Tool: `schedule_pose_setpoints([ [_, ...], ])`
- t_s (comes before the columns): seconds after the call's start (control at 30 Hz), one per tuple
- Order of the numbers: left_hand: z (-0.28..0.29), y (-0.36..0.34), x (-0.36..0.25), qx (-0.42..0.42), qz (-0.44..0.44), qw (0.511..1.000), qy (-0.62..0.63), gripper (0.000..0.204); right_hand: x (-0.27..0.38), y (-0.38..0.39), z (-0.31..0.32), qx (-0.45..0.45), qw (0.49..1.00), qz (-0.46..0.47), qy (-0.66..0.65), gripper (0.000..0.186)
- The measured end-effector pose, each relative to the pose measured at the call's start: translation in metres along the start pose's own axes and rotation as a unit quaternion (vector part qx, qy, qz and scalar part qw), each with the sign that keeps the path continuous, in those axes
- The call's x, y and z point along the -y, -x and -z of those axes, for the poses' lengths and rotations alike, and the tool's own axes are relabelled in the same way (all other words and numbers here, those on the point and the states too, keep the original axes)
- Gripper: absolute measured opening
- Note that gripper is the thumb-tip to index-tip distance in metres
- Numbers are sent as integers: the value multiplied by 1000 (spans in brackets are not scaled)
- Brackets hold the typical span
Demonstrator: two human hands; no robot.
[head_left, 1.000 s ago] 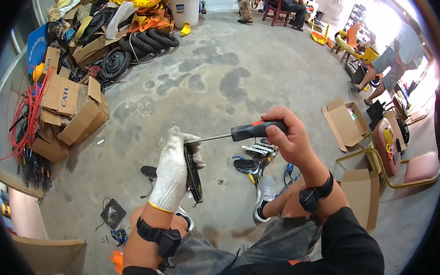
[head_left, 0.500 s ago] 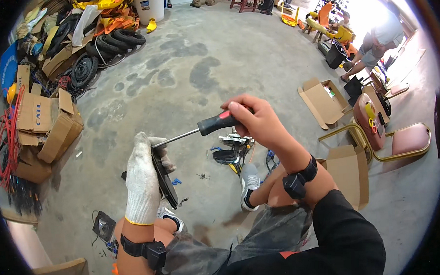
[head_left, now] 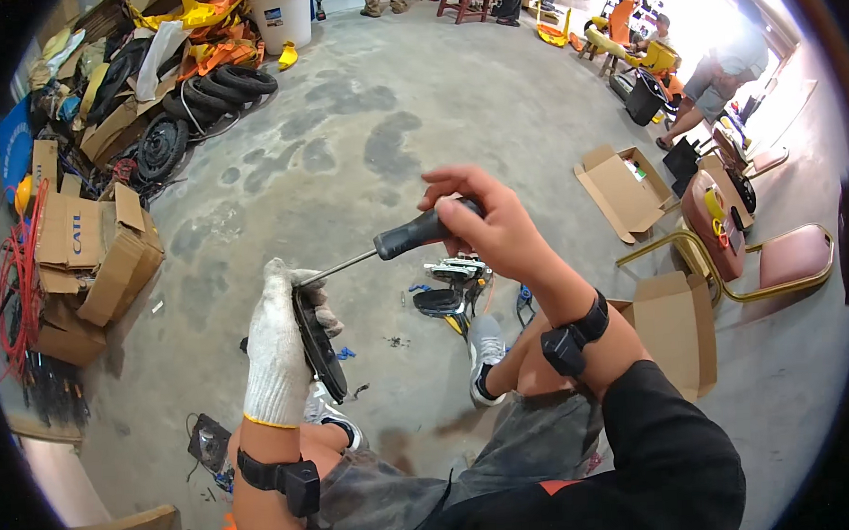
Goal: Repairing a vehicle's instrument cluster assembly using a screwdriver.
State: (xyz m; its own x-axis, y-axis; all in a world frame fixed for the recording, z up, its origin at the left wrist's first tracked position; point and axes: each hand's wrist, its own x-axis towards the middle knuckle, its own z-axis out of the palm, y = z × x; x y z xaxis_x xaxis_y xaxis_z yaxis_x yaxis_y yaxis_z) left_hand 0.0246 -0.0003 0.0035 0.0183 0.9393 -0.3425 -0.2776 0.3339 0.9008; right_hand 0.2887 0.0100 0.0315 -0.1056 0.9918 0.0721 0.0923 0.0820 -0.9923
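Observation:
My left hand (head_left: pixel 275 352), in a white knit glove, is closed around a long, flat black part (head_left: pixel 322 357) that hangs tilted, its lower end above my shoe. My bare right hand (head_left: pixel 499 231) grips the black handle of a screwdriver (head_left: pixel 406 238), thumb along it and forefinger lifted. The metal shaft slants down leftward to the upper end of the black part, beside the gloved fingers. The glove partly hides the tip, so I cannot tell exactly what it meets. Below my right hand, a black and silver part (head_left: pixel 439 302) lies on the floor.
Cardboard boxes (head_left: pixel 111 243), red cable (head_left: pixel 19 273) and tires (head_left: pixel 236 82) crowd the left side. An open carton (head_left: pixel 620 192) and a pink padded chair (head_left: pixel 792 260) stand at right. Small blue pieces (head_left: pixel 346 353) lie near my feet. Another person (head_left: pixel 720 80) bends over at far right.
The screwdriver handle has turned, and its red patch no longer shows. My right hand's fingers have shifted on it. The left hand still holds the black part in nearly the same place.

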Motion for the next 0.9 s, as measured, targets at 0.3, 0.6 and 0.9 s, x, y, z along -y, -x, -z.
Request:
schedule_pose_setpoints([
  [0.3, 2, 2, 6, -6, 3, 1000, 17, 55, -10, -7, 5, 22, 999, -16, 37, 41],
  [0.6, -4, 1, 5, 25, 11, 999, 42, 54, -10, 1, 1, -25, 927, 357, 110, 38],
  [0.9, -7, 0, 6, 25, 19, 999, 23, 49, -9, 1, 5, -33, 987, 148, 53, 34],
])
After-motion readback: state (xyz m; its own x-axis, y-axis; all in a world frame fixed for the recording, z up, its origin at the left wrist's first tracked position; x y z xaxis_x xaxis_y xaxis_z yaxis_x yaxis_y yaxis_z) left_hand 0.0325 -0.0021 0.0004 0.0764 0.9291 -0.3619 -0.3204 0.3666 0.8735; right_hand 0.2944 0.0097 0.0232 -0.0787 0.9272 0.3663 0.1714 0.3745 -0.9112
